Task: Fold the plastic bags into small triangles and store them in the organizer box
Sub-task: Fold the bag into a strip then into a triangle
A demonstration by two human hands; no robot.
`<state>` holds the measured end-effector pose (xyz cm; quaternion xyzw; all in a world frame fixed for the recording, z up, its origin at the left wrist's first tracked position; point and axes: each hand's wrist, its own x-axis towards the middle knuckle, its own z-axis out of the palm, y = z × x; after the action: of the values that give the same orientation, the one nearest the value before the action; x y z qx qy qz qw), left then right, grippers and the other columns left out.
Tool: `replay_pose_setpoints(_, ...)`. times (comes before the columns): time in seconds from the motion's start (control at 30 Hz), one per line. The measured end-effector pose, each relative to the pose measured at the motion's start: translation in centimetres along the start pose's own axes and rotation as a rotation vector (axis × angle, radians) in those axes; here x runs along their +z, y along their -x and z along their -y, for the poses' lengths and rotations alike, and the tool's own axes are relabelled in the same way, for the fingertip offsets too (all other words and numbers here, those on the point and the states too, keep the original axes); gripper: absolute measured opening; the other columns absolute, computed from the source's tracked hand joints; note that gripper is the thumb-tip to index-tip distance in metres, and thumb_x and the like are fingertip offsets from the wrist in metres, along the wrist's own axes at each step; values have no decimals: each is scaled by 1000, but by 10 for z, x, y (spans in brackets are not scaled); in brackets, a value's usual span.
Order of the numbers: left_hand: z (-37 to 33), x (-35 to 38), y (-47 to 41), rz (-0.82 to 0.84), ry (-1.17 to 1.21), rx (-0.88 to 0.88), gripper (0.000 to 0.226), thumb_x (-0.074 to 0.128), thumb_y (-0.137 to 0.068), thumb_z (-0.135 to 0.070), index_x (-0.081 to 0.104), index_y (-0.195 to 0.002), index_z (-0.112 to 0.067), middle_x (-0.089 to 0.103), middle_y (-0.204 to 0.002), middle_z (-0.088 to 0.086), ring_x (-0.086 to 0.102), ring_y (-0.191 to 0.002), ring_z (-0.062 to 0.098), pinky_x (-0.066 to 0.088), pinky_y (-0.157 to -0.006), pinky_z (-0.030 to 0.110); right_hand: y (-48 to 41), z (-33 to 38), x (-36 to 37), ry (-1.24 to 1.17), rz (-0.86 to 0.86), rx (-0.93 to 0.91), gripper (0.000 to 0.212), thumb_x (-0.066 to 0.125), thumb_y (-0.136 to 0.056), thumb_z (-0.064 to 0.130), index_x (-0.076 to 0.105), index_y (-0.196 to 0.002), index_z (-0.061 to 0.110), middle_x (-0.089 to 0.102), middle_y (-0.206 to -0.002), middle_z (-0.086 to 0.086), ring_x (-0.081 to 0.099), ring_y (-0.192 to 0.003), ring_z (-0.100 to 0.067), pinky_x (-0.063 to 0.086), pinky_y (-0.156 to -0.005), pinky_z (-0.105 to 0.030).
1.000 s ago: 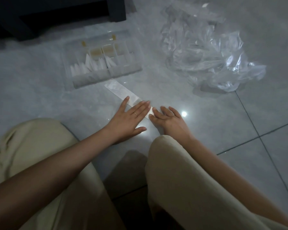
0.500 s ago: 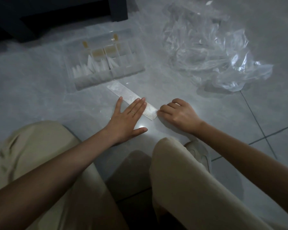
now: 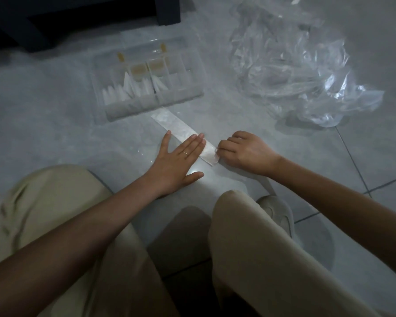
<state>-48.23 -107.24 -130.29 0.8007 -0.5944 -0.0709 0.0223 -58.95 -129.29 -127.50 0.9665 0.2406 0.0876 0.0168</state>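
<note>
Head view, the only one. Organizer box (image 3: 133, 109) sits on the floor (image 3: 55, 124). It is clear hard plastic with the lid open, divided into small cells. White folded triangles (image 3: 128, 88) stand in the cells of its left half; the rest is hard to read through glare.

Bag strip (image 3: 181, 125) is a plastic bag flattened into a long narrow band, milky and slightly crinkled. It lies on the floor just in front of the box, running diagonally from the box's front wall toward the person.

Left grip (image 3: 178, 161) is flat, fingers straight and together, pressing on the strip's middle, with a ring on one finger. Judged to pin the slippery film so it cannot slide or spring open.

Right grip (image 3: 245, 154) is at the strip end farthest from the box, fingers curled and pinching the corner, which is lifted a little. Likely starting the first diagonal fold of the triangle.

Loose bags (image 3: 295, 72), a crumpled, glossy, transparent heap, sit right of the box and well apart from it, presumably waiting their turn. Dark furniture (image 3: 78, 19) stands behind the box. Beige trouser knees are on the person's side, far from the box. Light is dim; the tiles are glossy grey.
</note>
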Motion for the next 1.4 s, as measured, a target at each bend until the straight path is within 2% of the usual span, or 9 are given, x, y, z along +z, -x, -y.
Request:
replay_pose_setpoints(0.13,-11,1,0,-57,173,-44,68,30,-90,-50,37,-148,-14,32,-155,2,29,-143,15,11,-107,69,-7,12,-19,-233,175,144,24,43,-84,22,63,-79,9,60,-78,-5,51,-52,-22,37,-50,-26)
replay_pose_setpoints(0.3,-24,3,0,-199,465,-58,58,41,-88,-54,51,-138,-28,47,-145,-9,24,-136,-4,-16,-111,43,-8,28,-44,-606,260,531,24,48,-80,33,62,-88,14,62,-88,3,52,-61,-14,38,-53,-25)
replay_pose_setpoints(0.5,-46,0,-3,-296,810,-268,9,64,-86,-30,70,-79,-31,70,-80,-21,59,-85,-9,-11,-113,24,-6,32,-56,-967,225,854,8,59,-85,13,56,-83,20,69,-79,3,62,-59,-6,48,-61,-24)
replay_pose_setpoints(0.57,-49,-2,-6,-263,828,-375,24,63,-88,-31,58,-64,-32,54,-53,-21,56,-66,-9,-9,-111,18,-9,33,-53,-1121,168,940,9,55,-88,6,57,-85,14,68,-75,2,69,-66,-12,50,-66,-19)
replay_pose_setpoints(0.73,-44,-8,-14,-138,840,-464,42,52,-85,-45,73,-82,-9,48,-55,-13,56,-70,6,-14,-100,4,-18,26,-46,-1186,55,998,8,72,-85,21,64,-84,19,71,-73,-2,70,-67,-17,53,-71,-27)
replay_pose_setpoints(0.9,-42,-18,-30,-47,837,-570,53,40,-74,-54,72,-83,-13,66,-70,-4,62,-85,9,5,-96,14,-26,15,-35,-1157,-16,1063,11,71,-86,14,69,-75,13,69,-63,-5,67,-57,-15,52,-65,-24)
replay_pose_setpoints(1.0,-37,-23,-38,1,783,-609,41,39,-72,-54,57,-62,-18,49,-54,-5,59,-78,16,27,-90,29,-30,6,-25,-1235,-28,1151,17,71,-86,12,69,-71,20,66,-54,1,62,-53,-8,50,-63,-19)
replay_pose_setpoints(1.27,-47,-32,-50,-65,713,-759,29,59,-90,-35,66,-74,-12,61,-68,3,61,-82,22,17,-74,31,-37,-4,-10,-1134,91,1267,14,65,-91,14,66,-77,14,59,-43,9,53,-40,1,36,-44,-8)
replay_pose_setpoints(1.4,-53,-32,-49,-189,483,-714,25,56,-89,-32,58,-66,-22,64,-70,3,60,-84,21,20,-95,39,-41,-7,-9,-1098,142,1291,17,60,-94,15,59,-77,17,61,-44,7,58,-42,-4,42,-45,-15)
